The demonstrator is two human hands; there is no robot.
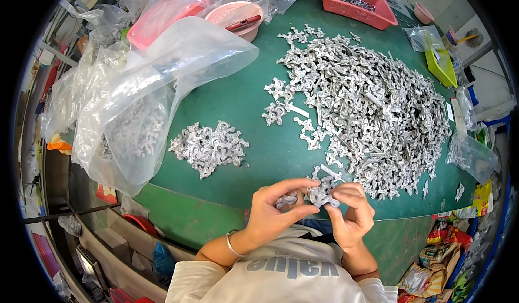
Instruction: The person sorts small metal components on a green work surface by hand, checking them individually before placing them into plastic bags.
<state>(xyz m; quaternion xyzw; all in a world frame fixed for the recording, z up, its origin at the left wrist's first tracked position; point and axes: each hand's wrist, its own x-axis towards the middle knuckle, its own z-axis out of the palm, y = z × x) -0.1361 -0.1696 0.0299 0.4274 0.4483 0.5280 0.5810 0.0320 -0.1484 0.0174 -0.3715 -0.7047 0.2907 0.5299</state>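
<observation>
My left hand [275, 208] and my right hand [351, 211] meet at the table's near edge, fingertips pinched round a small cluster of grey metal castings [323, 196]. More grey metal pieces [286, 199] are tucked into my left palm. Just beyond my fingers lie a few loose castings with a straight bar [331, 172]. To the right spreads a large heap of the same curved castings [373, 113]. A smaller pile of castings [210, 147] sits left of my hands. Whether the held cluster is one joined piece or several, I cannot tell.
A large clear plastic bag [200, 59] with castings inside covers the table's left side. At the back stand a pink basket [235, 13] with a red tool on its rim and a red tray [359, 13] of metal parts. A yellow-green tray [440, 65] lies far right on the green table [216, 97].
</observation>
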